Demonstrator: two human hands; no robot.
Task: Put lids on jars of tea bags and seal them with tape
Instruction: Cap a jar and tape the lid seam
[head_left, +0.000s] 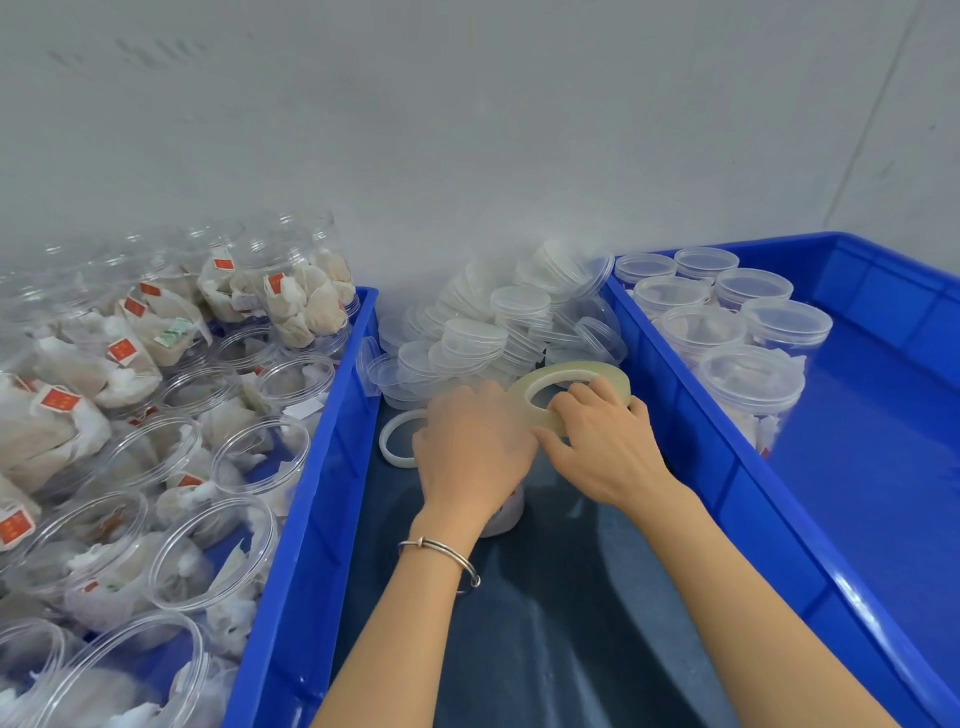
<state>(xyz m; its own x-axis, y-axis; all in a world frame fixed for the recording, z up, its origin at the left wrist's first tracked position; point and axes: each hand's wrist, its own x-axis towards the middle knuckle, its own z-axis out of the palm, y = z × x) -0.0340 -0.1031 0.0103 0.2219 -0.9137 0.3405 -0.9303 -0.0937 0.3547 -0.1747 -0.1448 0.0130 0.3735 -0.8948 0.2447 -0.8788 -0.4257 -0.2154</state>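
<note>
My left hand (470, 447) covers the top of a clear jar (506, 512) standing on the dark table between two blue trays; only the jar's lower side shows. My right hand (605, 447) grips a pale yellowish roll of tape (576, 376), fingers through its hole, held tilted just above and beside the jar. A second, thinner tape ring (396, 439) lies flat on the table left of my left hand. A heap of clear lids (498, 322) is piled against the wall behind the hands.
The left blue tray (311, 467) holds several open jars of tea bags (249, 457), some stacked. The right blue tray (727, 467) holds several lidded jars (750, 387) at its far end, with bare blue floor nearer me. A grey wall rises behind.
</note>
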